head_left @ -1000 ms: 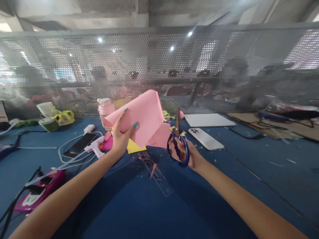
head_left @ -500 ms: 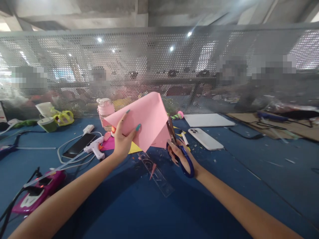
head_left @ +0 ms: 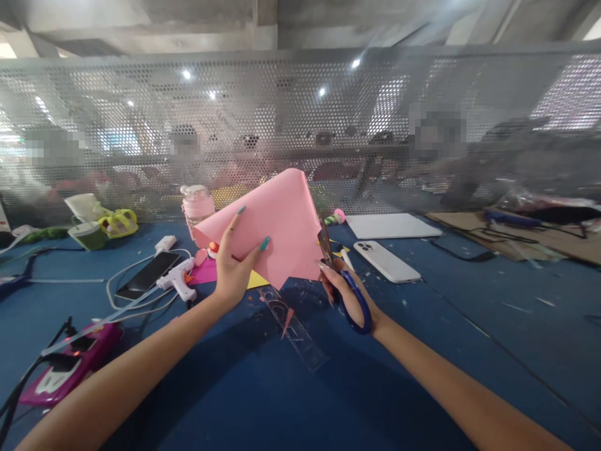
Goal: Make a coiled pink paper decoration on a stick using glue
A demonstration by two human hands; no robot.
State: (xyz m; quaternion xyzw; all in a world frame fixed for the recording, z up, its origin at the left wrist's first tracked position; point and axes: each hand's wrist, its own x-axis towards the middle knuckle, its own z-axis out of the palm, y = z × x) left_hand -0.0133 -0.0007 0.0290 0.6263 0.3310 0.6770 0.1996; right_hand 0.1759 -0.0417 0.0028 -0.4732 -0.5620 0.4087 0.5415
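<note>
A sheet of pink paper (head_left: 277, 225), bent over along its top, is held up above the table by my left hand (head_left: 232, 269). The thumb and one finger lie on its near face; the other fingers are behind it. My right hand (head_left: 347, 288) grips scissors with dark blue handles (head_left: 361, 313). Their blades point up at the right edge of the paper; whether they touch it I cannot tell. Below the paper a clear plastic ruler (head_left: 300, 341) lies on the table with a pink scrap (head_left: 287, 321) on it.
Left on the blue table (head_left: 263, 407) are a glue gun (head_left: 181, 279), a black phone (head_left: 145, 275), a purple power strip (head_left: 70, 369) and a pink bottle (head_left: 200, 207). A white phone (head_left: 387, 262), a white flat slab (head_left: 394, 226) and cardboard (head_left: 474, 235) lie right. A perforated screen (head_left: 291, 113) stands behind.
The scissors and my right hand have shifted slightly right and away from the paper's edge. The paper's lower right part has swung outward to the right. My left hand still holds it.
</note>
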